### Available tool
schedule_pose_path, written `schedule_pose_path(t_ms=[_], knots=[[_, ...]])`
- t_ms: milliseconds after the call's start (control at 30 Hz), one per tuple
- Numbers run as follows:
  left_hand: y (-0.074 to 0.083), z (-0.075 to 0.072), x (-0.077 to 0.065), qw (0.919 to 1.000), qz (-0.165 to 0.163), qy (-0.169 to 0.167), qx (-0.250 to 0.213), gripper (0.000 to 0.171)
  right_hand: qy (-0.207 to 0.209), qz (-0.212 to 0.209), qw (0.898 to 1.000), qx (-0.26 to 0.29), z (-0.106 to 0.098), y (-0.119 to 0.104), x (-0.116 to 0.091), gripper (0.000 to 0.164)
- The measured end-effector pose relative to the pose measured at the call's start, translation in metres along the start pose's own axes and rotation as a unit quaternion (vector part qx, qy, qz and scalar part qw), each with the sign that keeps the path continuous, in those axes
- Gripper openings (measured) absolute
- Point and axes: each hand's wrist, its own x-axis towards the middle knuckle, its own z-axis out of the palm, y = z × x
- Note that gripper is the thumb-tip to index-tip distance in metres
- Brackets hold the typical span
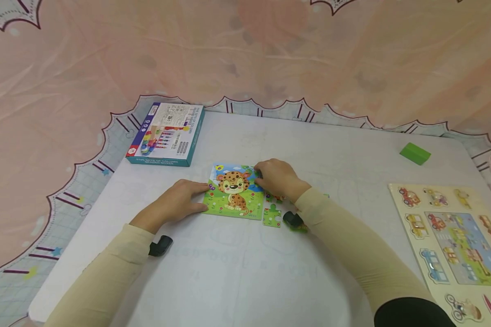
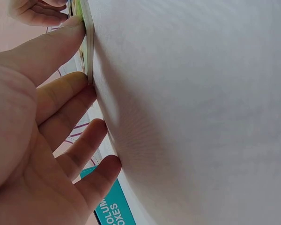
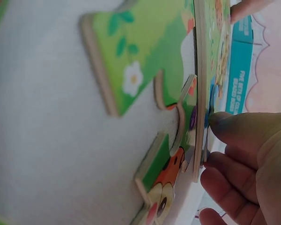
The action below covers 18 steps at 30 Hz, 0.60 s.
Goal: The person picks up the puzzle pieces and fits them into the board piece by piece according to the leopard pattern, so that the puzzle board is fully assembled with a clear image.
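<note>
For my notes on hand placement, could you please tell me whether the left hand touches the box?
No, in the head view the left hand touches the leopard puzzle, while the box lies apart.

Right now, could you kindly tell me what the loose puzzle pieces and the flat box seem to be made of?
Loose puzzle pieces: probably wood or fibreboard with a smooth printed face, judging by their bare tan edges. Flat box: likely printed cardboard, smooth, given its crisp corners and lettered sides.

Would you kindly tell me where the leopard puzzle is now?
In the head view, the leopard puzzle lies on the white table, between the left hand and the right hand, left of the loose puzzle pieces.
</note>
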Motion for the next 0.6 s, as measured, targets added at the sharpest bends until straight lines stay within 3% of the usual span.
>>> schedule_pose_path(t_ms=[600], knots=[[-0.0015, 0.0014, 0.0009, 1.0000, -0.002, 0.001, -0.007, 0.062, -0.005, 0.014, 1.000, -0.016, -0.0002, -0.0006, -0.0015, 0.044]])
